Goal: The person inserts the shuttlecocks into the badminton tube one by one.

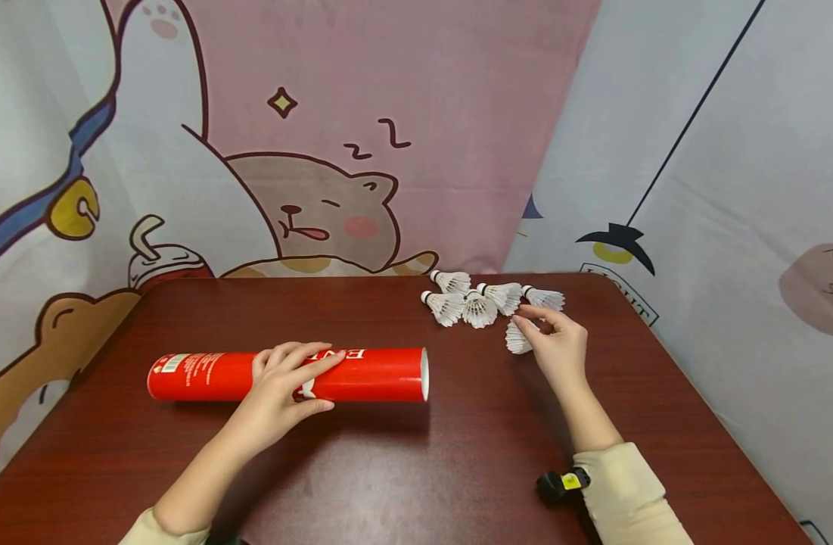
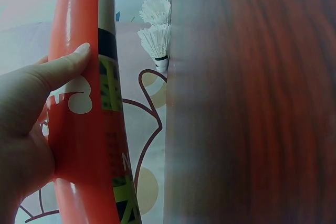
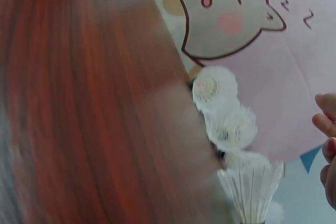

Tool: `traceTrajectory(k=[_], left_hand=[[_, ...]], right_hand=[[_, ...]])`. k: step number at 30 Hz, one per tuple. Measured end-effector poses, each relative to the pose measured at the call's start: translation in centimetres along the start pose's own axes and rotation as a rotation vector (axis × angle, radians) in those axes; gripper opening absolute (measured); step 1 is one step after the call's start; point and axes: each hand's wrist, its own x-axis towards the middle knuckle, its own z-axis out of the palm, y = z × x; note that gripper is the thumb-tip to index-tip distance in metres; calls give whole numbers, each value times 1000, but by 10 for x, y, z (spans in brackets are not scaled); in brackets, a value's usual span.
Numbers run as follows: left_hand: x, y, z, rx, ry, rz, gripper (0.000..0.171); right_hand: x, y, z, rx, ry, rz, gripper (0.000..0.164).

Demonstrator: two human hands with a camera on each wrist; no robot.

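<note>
My left hand (image 1: pixel 280 386) grips a red cylindrical shuttlecock tube (image 1: pixel 382 375) across its middle, fingers over the top and thumb along the near side. The tube lies level, raised over the table, and its right end shows a pale round face. In the left wrist view the thumb (image 2: pixel 68 69) presses on the red wall. My right hand (image 1: pixel 559 344) hovers low over the nearest white feather shuttlecock (image 1: pixel 518 337), thumb and fingertips bent toward it and overlapping it. The right wrist view shows the fingers (image 3: pixel 326 124) apart from the shuttlecock (image 3: pixel 251 187), nothing between them.
Several more shuttlecocks (image 1: pixel 480 309) lie in a cluster by the far edge of the dark red wooden table (image 1: pixel 362 469). A cartoon-printed cloth (image 1: pixel 457 113) hangs right behind the table. A black wrist device (image 1: pixel 559 484) sits at the right sleeve.
</note>
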Motion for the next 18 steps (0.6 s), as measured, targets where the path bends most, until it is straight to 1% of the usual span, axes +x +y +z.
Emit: traceTrajectory(k=[5,10,18], left_hand=[[0,0,0,-2,-1,-1,76],[0,0,0,0,2,1,76],[0,0,0,-1,1,4,76]], right_hand=[[1,13,-7,-58,-1,26,17],[1,22,-9,-118,-6,56,20],[-2,30,-11,-199,-48,181,24]])
